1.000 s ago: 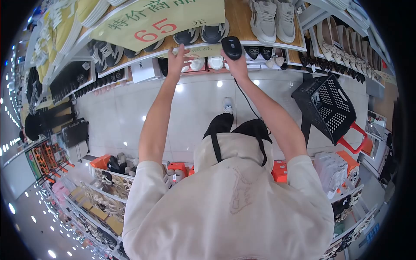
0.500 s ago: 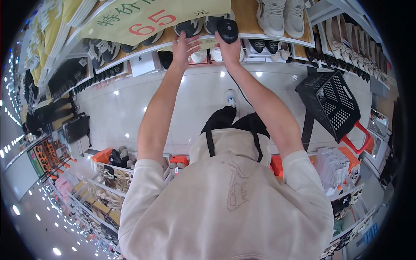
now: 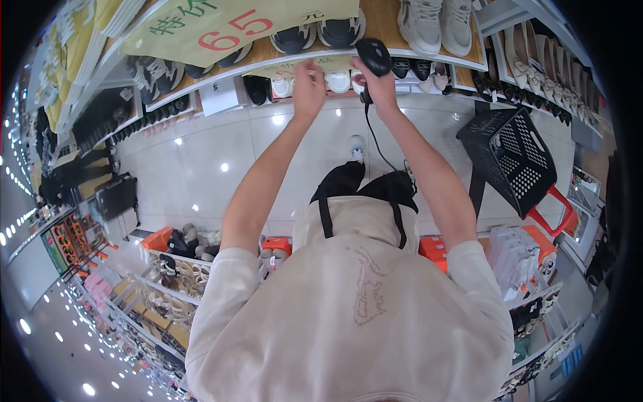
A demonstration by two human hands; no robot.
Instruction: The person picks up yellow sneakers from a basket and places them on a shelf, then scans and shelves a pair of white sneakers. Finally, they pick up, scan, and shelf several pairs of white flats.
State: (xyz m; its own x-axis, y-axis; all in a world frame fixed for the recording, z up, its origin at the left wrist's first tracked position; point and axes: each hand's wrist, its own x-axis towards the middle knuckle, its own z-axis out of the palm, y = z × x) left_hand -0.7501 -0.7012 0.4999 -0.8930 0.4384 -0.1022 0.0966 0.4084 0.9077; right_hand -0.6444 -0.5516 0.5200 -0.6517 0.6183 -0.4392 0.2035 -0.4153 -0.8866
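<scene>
My right hand [image 3: 380, 87] is wrapped round the handle of a black corded barcode scanner [image 3: 374, 56], whose head is up by the shelf edge. Its cable [image 3: 372, 130] hangs down past my right forearm. My left hand [image 3: 310, 90] is in front of the shelf's edge, over a lower pale-yellow sign [image 3: 271, 68]. Its fingers are curled in, and whatever they may hold is hidden. Black-and-white sneakers [image 3: 293, 39] and another such shoe [image 3: 341, 30] stand on the wooden shelf [image 3: 382, 23] just beyond my hands.
A large yellow price sign [image 3: 238, 30] reading 65 hangs over the shelf's left part. White sneakers [image 3: 423, 27] stand to the right. A black shopping basket [image 3: 512, 161] with a red handle is on the floor at right. Shoe racks [image 3: 157, 288] and orange boxes [image 3: 432, 248] are behind me.
Both hands have drawn back from the sneakers on the shelf. My left hand has moved right and its fingers have curled. My right hand has shifted right and nearer with the barcode scanner.
</scene>
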